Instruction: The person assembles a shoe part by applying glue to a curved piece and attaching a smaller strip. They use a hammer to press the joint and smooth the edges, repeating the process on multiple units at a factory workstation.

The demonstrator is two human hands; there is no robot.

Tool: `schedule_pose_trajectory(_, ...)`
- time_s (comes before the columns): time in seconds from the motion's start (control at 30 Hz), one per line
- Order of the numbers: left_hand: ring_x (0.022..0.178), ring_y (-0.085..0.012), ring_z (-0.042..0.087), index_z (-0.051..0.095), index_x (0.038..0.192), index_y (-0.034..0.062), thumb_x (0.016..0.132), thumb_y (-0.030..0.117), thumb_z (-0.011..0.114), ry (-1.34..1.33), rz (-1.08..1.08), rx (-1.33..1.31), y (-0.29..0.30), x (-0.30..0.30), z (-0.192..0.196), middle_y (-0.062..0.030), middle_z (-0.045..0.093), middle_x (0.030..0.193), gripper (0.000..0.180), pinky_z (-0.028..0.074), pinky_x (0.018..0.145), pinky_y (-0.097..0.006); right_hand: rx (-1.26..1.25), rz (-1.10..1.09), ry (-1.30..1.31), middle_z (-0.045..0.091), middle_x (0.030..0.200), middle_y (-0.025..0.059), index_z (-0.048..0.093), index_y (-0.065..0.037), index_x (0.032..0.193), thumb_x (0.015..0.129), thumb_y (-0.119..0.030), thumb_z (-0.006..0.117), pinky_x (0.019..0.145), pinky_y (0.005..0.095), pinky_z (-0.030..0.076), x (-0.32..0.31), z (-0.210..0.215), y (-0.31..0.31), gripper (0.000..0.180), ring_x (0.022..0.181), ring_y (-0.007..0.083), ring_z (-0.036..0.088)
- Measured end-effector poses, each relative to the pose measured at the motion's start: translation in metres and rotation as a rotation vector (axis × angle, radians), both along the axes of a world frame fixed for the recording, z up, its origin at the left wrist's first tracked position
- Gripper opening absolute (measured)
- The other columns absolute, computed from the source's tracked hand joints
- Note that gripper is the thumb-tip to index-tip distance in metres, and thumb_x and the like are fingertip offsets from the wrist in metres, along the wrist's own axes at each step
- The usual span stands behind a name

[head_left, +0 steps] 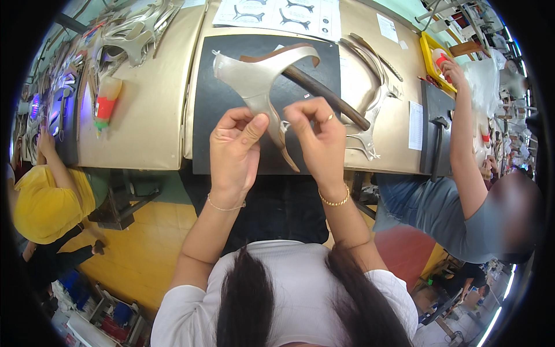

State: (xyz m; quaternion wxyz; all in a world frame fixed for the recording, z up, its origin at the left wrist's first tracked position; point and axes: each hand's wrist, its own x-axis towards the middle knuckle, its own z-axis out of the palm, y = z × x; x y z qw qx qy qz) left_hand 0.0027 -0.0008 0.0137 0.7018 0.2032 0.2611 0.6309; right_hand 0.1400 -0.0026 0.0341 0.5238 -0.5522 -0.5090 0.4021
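Observation:
Over the black mat [219, 144] I hold a pale silvery sandal upper [248, 78], a curved leather strap piece with a tan underside. My left hand [236, 144] is closed, pinching its narrow lower part between thumb and fingers. Close beside that part, my right hand [317, 136] has its fingers curled in a pinch near a small white bit at the edge. Whatever those fingertips hold is too small to make out. Behind the upper, a dark wooden handle [326, 95] lies slantwise on the mat; its far end is hidden.
More strap pieces [378, 107] lie to the right, and a pile of uppers [136, 43] at the far left. A red-and-yellow bottle [107, 104] rests on the left table. Printed sheets [277, 16] lie behind the mat. Co-workers sit at both sides; one reaches toward a yellow tray [428, 49].

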Motion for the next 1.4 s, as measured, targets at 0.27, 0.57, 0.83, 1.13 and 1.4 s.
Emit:
schedule_pose_trajectory(0.27,0.091,-0.0163,0.067,0.063,0.104,0.0025,0.091,0.004,0.072,-0.003,0.046,-0.002,0.001,0.001,0.004,-0.0099,0.071,0.098,0.016,0.052,0.088,-0.032,0.285,-0.108,-0.223,0.071,0.086,0.0071,0.076,-0.005,0.097,0.071,-0.013,0.087,0.071,0.0307,0.051,-0.014,-0.002,-0.009,0.030,0.079,0.0200,0.065)
schedule_pose_trajectory(0.57,0.094,-0.0158,0.066,0.066,0.101,0.0036,0.091,0.006,0.072,-0.027,0.026,0.031,-0.001,-0.003,0.006,-0.0093,0.072,0.100,0.012,0.048,0.094,-0.032,0.249,-0.050,-0.099,0.074,0.088,0.0075,0.077,-0.004,0.095,0.075,-0.009,0.084,0.072,0.0290,0.052,-0.017,0.003,-0.005,0.022,0.078,0.0183,0.067)
schedule_pose_trajectory(0.83,0.097,-0.0150,0.064,0.068,0.107,0.0033,0.091,0.007,0.072,-0.025,0.016,-0.017,0.002,-0.008,0.003,-0.0069,0.071,0.102,0.016,0.047,0.096,-0.032,0.200,0.033,-0.037,0.074,0.092,0.0082,0.076,-0.003,0.101,0.079,-0.007,0.080,0.073,0.0287,0.053,-0.018,0.003,-0.003,0.023,0.081,0.0182,0.069)
schedule_pose_trajectory(1.13,0.102,-0.0186,0.064,0.065,0.110,0.0065,0.096,0.014,0.068,-0.056,-0.014,0.056,0.005,-0.010,0.005,-0.0080,0.069,0.107,0.017,0.051,0.096,-0.037,0.270,0.049,0.018,0.074,0.093,0.0099,0.075,-0.003,0.104,0.079,-0.004,0.080,0.074,0.0286,0.054,-0.025,0.006,0.003,0.025,0.080,0.0182,0.069)
schedule_pose_trajectory(1.4,0.094,-0.0156,0.064,0.066,0.107,0.0083,0.094,0.014,0.069,-0.212,-0.043,-0.028,0.008,-0.007,0.000,-0.0054,0.070,0.101,0.014,0.051,0.088,-0.034,0.211,0.109,-0.138,0.071,0.089,0.0103,0.074,-0.003,0.103,0.078,-0.004,0.079,0.070,0.0316,0.053,-0.025,0.013,0.005,0.025,0.076,0.0218,0.067)
